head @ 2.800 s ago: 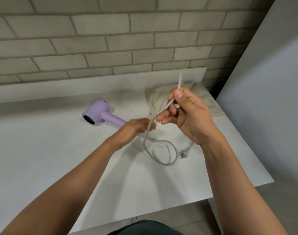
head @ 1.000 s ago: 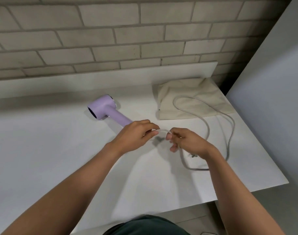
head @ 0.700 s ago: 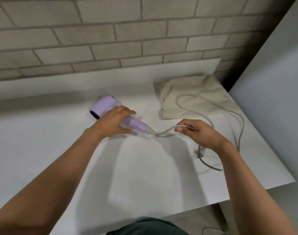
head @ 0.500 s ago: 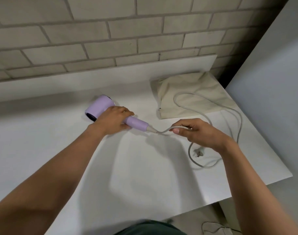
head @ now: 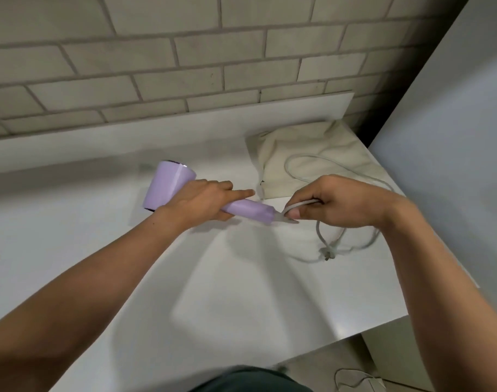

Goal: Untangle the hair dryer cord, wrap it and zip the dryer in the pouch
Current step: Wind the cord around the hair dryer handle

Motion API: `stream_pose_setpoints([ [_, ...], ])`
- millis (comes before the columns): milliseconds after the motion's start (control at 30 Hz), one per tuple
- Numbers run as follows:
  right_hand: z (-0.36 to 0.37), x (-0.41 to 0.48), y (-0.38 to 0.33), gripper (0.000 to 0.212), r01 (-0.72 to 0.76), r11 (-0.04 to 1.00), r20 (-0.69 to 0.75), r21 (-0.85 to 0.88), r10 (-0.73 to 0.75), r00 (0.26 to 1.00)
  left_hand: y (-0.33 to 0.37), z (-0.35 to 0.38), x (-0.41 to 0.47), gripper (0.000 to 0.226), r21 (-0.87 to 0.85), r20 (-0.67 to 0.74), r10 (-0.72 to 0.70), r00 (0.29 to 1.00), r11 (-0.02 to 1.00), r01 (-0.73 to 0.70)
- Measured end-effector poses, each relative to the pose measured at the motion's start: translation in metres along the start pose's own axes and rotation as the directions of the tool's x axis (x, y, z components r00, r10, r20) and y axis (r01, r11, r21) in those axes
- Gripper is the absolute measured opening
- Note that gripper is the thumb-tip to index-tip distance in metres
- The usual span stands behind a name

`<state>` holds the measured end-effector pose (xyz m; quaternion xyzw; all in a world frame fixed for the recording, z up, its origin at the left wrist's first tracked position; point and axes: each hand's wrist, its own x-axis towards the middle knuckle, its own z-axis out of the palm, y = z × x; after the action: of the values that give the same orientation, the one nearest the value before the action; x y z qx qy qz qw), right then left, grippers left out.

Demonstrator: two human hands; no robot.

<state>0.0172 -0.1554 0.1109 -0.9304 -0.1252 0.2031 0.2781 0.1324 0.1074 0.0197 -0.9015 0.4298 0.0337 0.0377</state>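
The lilac hair dryer [head: 168, 183] is lifted off the white table [head: 241, 292]; my left hand [head: 204, 202] grips its handle with the index finger stretched along it. My right hand [head: 335, 202] pinches the grey cord [head: 296, 206] right where it leaves the handle's end. The rest of the cord loops loosely over the cream fabric pouch [head: 312, 154] at the back right and comes back to the plug [head: 326, 251], which lies on the table just below my right wrist.
A brick wall runs behind a raised white ledge [head: 185, 131]. A grey panel [head: 453, 137] stands close on the right, beside the pouch. The table's front right corner is near my right forearm, with floor below it.
My left hand left the cord, took the dryer's handle and lifted the dryer. My right hand slid along the cord up to the handle's end. The cord now lies in a loose loop without knots.
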Motion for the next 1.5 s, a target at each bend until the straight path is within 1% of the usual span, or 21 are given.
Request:
stream_pose_setpoints([
  [67, -0.011, -0.001, -0.011, 0.012, 0.017, 1.000, 0.016, -0.018, -0.017, 1.000, 0.009, -0.018, 0.000, 0.070, 0.018, -0.004, -0.002, 1.000, 1.000, 0.002],
  [167, -0.030, -0.003, -0.024, 0.027, 0.058, 0.995, 0.049, 0.086, -0.063, 0.997, 0.025, -0.042, 0.000, 0.070, 0.056, 0.003, 0.011, 1.000, 0.998, -0.011],
  [233, -0.037, 0.000, -0.027, 0.032, 0.114, 0.981, 0.041, 0.154, -0.121, 0.992, 0.031, -0.055, 0.001, 0.063, 0.068, -0.006, 0.029, 1.000, 0.997, -0.029],
  [300, -0.038, 0.006, -0.025, 0.030, 0.164, 0.957, -0.017, 0.238, -0.165, 0.986, 0.032, -0.066, -0.002, 0.059, 0.046, -0.037, 0.050, 0.998, 0.998, -0.048],
  [400, -0.041, 0.008, -0.019, 0.024, 0.204, 0.921, -0.138, 0.333, -0.167, 0.976, 0.037, -0.076, -0.009, 0.068, 0.047, -0.126, 0.086, 0.988, 0.996, -0.080],
  [500, -0.043, 0.006, -0.012, 0.023, 0.262, 0.887, -0.239, 0.381, -0.179, 0.954, 0.043, -0.085, -0.015, 0.067, 0.081, -0.181, 0.079, 0.980, 0.995, -0.065],
  [567, -0.043, 0.004, -0.007, 0.026, 0.302, 0.854, -0.282, 0.424, -0.193, 0.940, 0.046, -0.089, -0.017, 0.066, 0.099, -0.206, 0.066, 0.976, 0.994, -0.047],
  [633, -0.041, 0.004, -0.002, 0.027, 0.319, 0.815, -0.286, 0.483, -0.198, 0.938, 0.048, -0.090, -0.018, 0.070, 0.068, -0.245, 0.042, 0.969, 0.997, -0.026],
  [700, -0.039, 0.007, 0.002, 0.030, 0.316, 0.787, -0.259, 0.529, -0.205, 0.944, 0.051, -0.092, -0.019, 0.073, 0.027, -0.285, 0.007, 0.959, 1.000, 0.001],
  [767, -0.036, 0.012, 0.008, 0.035, 0.311, 0.766, -0.227, 0.562, -0.218, 0.949, 0.055, -0.094, -0.019, 0.072, 0.022, -0.327, 0.006, 0.945, 1.000, 0.002],
  [800, -0.036, 0.013, 0.010, 0.035, 0.310, 0.748, -0.219, 0.587, -0.222, 0.950, 0.057, -0.096, -0.020, 0.073, 0.024, -0.351, 0.029, 0.936, 0.999, -0.022],
  [867, -0.036, 0.015, 0.014, 0.033, 0.309, 0.704, -0.211, 0.639, -0.226, 0.951, 0.060, -0.098, -0.023, 0.077, 0.057, -0.405, 0.129, 0.905, 0.992, -0.116],
  [933, -0.037, 0.014, 0.016, 0.030, 0.306, 0.664, -0.197, 0.682, -0.237, 0.951, 0.060, -0.100, -0.024, 0.077, 0.154, -0.424, 0.223, 0.878, 0.973, -0.173],
  [1000, -0.036, 0.013, 0.018, 0.027, 0.298, 0.634, -0.170, 0.713, -0.256, 0.952, 0.061, -0.099, -0.023, 0.079, 0.223, -0.436, 0.255, 0.863, 0.960, -0.170],
  [1100, -0.032, 0.013, 0.024, 0.018, 0.274, 0.584, -0.127, 0.764, -0.280, 0.951, 0.066, -0.098, -0.019, 0.078, 0.264, -0.464, 0.265, 0.845, 0.952, -0.153],
  [1167, -0.031, 0.011, 0.031, 0.018, 0.240, 0.519, -0.124, 0.820, -0.248, 0.961, 0.066, -0.097, -0.017, 0.077, 0.267, -0.472, 0.279, 0.837, 0.949, -0.166],
  [1233, -0.032, 0.009, 0.038, 0.027, 0.202, 0.450, -0.130, 0.870, -0.185, 0.974, 0.064, -0.096, -0.015, 0.076, 0.250, -0.472, 0.274, 0.838, 0.953, -0.170],
  [1300, -0.029, 0.009, 0.043, 0.030, 0.205, 0.449, -0.154, 0.870, -0.147, 0.977, 0.062, -0.093, -0.014, 0.076, 0.260, -0.473, 0.270, 0.839, 0.952, -0.160],
  [1367, -0.018, 0.010, 0.044, 0.030, 0.197, 0.413, -0.163, 0.889, -0.116, 0.980, 0.061, -0.093, -0.013, 0.073, 0.267, -0.490, 0.252, 0.835, 0.955, -0.132],
  [1433, -0.001, 0.010, 0.043, 0.023, 0.140, 0.386, -0.128, 0.912, -0.059, 0.990, 0.058, -0.097, -0.012, 0.071, 0.234, -0.529, 0.184, 0.829, 0.970, -0.066],
  [1500, 0.016, 0.007, 0.044, 0.024, 0.061, 0.405, -0.047, 0.912, -0.044, 0.998, 0.052, -0.102, -0.012, 0.069, 0.180, -0.542, 0.085, 0.836, 0.984, 0.017],
])
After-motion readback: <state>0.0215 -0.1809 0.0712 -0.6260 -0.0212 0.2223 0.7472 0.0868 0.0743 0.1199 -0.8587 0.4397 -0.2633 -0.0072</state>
